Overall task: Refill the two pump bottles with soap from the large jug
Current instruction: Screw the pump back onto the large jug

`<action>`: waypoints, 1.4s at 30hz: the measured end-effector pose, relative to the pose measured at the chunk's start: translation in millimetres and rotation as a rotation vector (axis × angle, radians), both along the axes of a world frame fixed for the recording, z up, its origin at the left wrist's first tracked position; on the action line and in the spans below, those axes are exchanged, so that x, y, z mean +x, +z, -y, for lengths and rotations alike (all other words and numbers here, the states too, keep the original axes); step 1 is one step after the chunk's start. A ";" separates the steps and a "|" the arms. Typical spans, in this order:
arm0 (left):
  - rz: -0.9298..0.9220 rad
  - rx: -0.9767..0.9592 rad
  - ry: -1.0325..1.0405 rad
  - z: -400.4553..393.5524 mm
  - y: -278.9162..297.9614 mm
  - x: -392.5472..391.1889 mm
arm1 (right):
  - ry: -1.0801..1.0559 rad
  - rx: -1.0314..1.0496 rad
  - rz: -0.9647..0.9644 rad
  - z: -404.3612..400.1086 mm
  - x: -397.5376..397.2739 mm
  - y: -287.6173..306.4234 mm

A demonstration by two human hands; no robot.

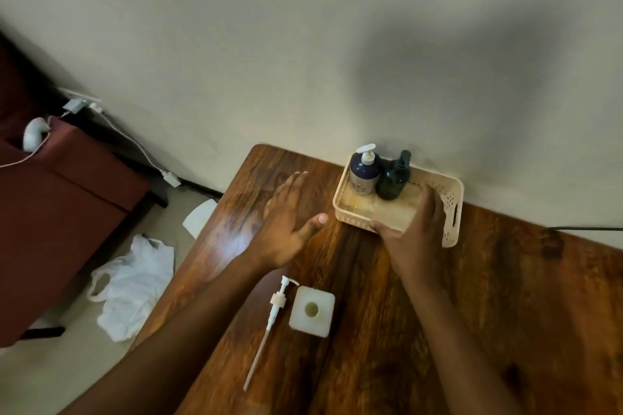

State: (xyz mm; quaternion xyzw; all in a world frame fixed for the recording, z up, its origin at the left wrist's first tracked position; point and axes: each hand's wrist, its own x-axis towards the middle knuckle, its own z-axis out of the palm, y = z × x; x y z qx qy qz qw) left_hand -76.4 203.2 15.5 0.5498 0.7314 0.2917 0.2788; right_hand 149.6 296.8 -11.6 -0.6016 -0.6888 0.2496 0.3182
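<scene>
Square white plastic jug (pixel 312 311) with open mouth and loose white pump with long tube (pixel 273 310) on dark wooden table (pixel 472 296), left hand (pixel 286 229) flat, fingers spread, right hand (pixel 413 229) gripping cream perforated basket (pixel 450 209) holding dark-blue white-pump bottle (pixel 364 175) beside dark-green black-pump bottle (pixel 394 178) by the wall.

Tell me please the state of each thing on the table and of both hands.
Large jug: upright, uncapped.
Long pump: removed, lying on the table.
Blue bottle: upright in basket, pump on.
Dark green bottle: upright, pump on.
Basket: gripped by right hand.
Left hand: open, empty.
</scene>
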 end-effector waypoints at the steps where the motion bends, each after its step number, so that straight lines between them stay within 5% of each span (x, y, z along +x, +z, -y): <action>1: 0.003 -0.016 0.008 7.2 -2.5 -0.6 | 0.041 -0.056 -0.049 17.8 2.3 3.9; 7: 0.038 -0.073 0.031 52.4 -29.3 -4.5 | 0.353 -0.358 -0.227 105.3 16.5 10.7; 11: 0.048 -0.124 0.060 80.3 -48.7 -10.6 | 0.546 -0.553 -0.174 139.5 17.6 0.6; 16: 0.062 -0.253 0.058 104.9 -69.0 -15.6 | 0.541 -0.678 -0.181 158.8 -4.8 -15.5; 32: -0.162 -0.448 0.070 102.7 -98.7 18.3 | 0.306 -0.444 -0.156 172.0 3.6 -26.0; 42: -0.072 -0.285 0.220 85.9 -62.5 62.5 | 0.213 -0.395 -0.172 168.0 74.2 12.5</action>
